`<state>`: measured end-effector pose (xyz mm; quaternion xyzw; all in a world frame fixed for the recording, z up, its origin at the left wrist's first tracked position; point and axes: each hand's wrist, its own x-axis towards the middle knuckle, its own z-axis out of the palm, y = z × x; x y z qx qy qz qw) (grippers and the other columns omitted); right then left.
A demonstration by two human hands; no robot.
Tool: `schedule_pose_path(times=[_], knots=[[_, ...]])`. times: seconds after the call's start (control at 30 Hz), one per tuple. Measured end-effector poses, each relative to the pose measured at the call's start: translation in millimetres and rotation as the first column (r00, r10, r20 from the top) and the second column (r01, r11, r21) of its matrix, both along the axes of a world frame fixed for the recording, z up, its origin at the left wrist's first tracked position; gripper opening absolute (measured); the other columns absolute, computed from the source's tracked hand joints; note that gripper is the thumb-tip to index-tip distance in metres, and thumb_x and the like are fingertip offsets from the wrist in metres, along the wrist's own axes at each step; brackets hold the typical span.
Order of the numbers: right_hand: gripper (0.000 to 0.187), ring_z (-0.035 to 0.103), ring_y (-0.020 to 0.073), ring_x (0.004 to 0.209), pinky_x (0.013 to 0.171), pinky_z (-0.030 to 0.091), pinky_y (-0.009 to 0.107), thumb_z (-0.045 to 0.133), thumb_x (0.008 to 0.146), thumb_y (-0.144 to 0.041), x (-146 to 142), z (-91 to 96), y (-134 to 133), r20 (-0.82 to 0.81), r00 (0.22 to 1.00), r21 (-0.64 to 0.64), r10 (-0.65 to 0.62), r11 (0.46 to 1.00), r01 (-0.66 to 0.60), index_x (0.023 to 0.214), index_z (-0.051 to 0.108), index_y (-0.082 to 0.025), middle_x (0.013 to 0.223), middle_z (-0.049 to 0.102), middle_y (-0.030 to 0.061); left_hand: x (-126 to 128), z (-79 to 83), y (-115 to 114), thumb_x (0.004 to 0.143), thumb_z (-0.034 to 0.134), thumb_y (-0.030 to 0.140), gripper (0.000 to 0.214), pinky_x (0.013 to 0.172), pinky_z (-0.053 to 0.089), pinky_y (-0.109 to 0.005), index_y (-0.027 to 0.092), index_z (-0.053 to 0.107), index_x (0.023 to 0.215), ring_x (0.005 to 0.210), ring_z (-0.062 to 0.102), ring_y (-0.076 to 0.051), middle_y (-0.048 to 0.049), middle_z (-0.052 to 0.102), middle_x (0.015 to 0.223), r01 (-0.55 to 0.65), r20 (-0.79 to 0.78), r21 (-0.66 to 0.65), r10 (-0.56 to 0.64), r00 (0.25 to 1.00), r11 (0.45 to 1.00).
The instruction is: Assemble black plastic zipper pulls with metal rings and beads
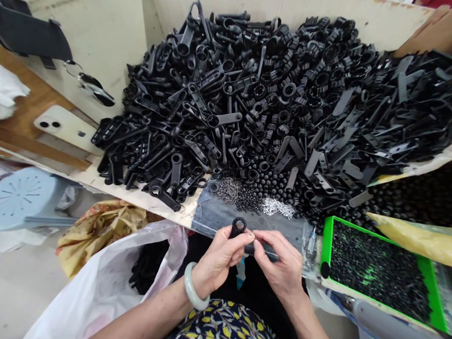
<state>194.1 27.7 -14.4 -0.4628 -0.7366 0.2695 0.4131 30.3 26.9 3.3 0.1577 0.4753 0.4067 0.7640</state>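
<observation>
My left hand (222,257), with a pale green bangle on its wrist, is closed around a black plastic part with a ring end (238,227) that sticks up above the fingers. My right hand (279,263) is closed in a pinch against the same part, thumb and fingers pressed at its side; a dark handle-like piece (262,253) runs under its fingers. Both hands meet just in front of the table edge, above my lap.
A large heap of black plastic levers and rings (277,101) covers the table. Small metal pins (277,208) and springs (229,189) lie near the edge. A green tray of tiny black pieces (374,265) sits right, a white bag (101,290) left, a phone (64,126) further left.
</observation>
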Motion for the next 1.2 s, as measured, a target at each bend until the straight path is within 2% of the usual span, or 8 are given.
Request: schedule_pose_path(times=[0.2, 0.47, 0.57, 0.7, 0.77, 0.93, 1.03, 1.2], knots=[[0.021, 0.062, 0.0137, 0.073, 0.069, 0.052, 0.028, 0.064, 0.094, -0.009, -1, -3.1, 2, 0.029, 0.998, 0.023, -0.049, 0.999, 0.048, 0.109, 0.070, -0.022, 0.083, 0.066, -0.0002, 2, -0.5, 1, 0.081, 0.083, 0.038, 0.030, 0.046, 0.015, -0.022, 0.016, 0.062, 0.084, 0.048, 0.023, -0.004, 0.0101, 0.038, 0.057, 0.012, 0.025, 0.001, -0.012, 1.000, 1.000], [0.021, 0.059, 0.0141, 0.071, 0.067, 0.050, 0.028, 0.062, 0.095, -0.013, 7, -6.6, -1, 0.069, 0.996, -0.044, -0.051, 0.998, 0.054, 0.111, 0.070, -0.023, 0.080, 0.062, -0.0014, 4, -4.3, -2, 0.082, 0.083, 0.041, 0.031, 0.047, 0.015, -0.023, 0.017, 0.062, 0.084, 0.047, 0.023, -0.005, 0.0100, 0.038, 0.052, 0.052, 0.028, -0.020, -0.051, 0.998, 0.998], [0.022, 0.058, 0.0138, 0.071, 0.066, 0.049, 0.028, 0.062, 0.095, -0.012, 10, -4.2, -2, 0.093, 0.995, -0.037, -0.032, 0.999, 0.035, 0.112, 0.070, -0.024, 0.080, 0.061, -0.0014, 2, 0.9, -7, 0.087, 0.074, 0.044, 0.029, 0.050, 0.024, -0.023, 0.018, 0.064, 0.091, 0.049, 0.032, -0.008, 0.0066, 0.046, 0.055, 0.051, 0.115, -0.077, -0.042, 0.992, 0.996], [0.020, 0.057, 0.0141, 0.069, 0.063, 0.046, 0.028, 0.065, 0.094, -0.013, 11, -1.8, -5, 0.142, 0.987, 0.003, 0.068, 0.998, -0.069, 0.111, 0.070, -0.022, 0.077, 0.060, -0.0013, -3, 7.7, -13, 0.091, 0.063, 0.050, 0.039, 0.060, 0.037, -0.025, 0.015, 0.070, 0.108, 0.062, 0.047, -0.013, -0.0005, 0.058, 0.069, 0.045, 0.257, -0.166, -0.001, 0.966, 0.985], [0.020, 0.057, 0.0143, 0.069, 0.062, 0.045, 0.028, 0.065, 0.095, -0.013, 10, -1.8, -7, 0.169, 0.980, 0.007, 0.105, 0.994, -0.108, 0.112, 0.069, -0.021, 0.076, 0.060, -0.0013, -4, 9.1, -17, 0.088, 0.067, 0.048, 0.041, 0.064, 0.039, -0.025, 0.014, 0.071, 0.112, 0.067, 0.049, -0.013, -0.0018, 0.060, 0.074, 0.010, 0.214, -0.162, 0.025, 0.976, 0.987], [0.018, 0.057, 0.0139, 0.068, 0.061, 0.044, 0.028, 0.064, 0.096, -0.014, 8, -2.1, -7, 0.201, 0.974, 0.024, 0.103, 0.994, -0.110, 0.112, 0.069, -0.021, 0.076, 0.061, -0.0013, -2, 8.5, -24, 0.086, 0.071, 0.051, 0.041, 0.069, 0.041, -0.026, 0.015, 0.075, 0.106, 0.070, 0.049, -0.014, -0.0016, 0.060, 0.076, -0.035, 0.111, -0.067, 0.043, 0.993, 0.997], [0.018, 0.057, 0.0144, 0.071, 0.063, 0.045, 0.028, 0.064, 0.098, -0.013, 8, -1.2, -5, 0.234, 0.966, 0.054, 0.110, 0.991, -0.126, 0.113, 0.069, -0.020, 0.078, 0.063, 0.0001, 1, 7.1, -27, 0.084, 0.076, 0.050, 0.039, 0.073, 0.043, -0.027, 0.017, 0.076, 0.105, 0.073, 0.051, -0.014, -0.0022, 0.063, 0.079, -0.074, 0.090, -0.069, 0.080, 0.993, 0.995], [0.016, 0.056, 0.0141, 0.068, 0.063, 0.045, 0.028, 0.064, 0.099, -0.014, 9, -1.0, -4, 0.306, 0.947, 0.090, 0.099, 0.987, -0.132, 0.113, 0.070, -0.020, 0.075, 0.061, -0.0003, 4, 3.3, -32, 0.076, 0.087, 0.049, 0.046, 0.094, 0.047, -0.030, 0.022, 0.077, 0.112, 0.105, 0.062, -0.021, -0.0075, 0.072, 0.114, -0.146, 0.066, -0.157, 0.158, 0.985, 0.977]])
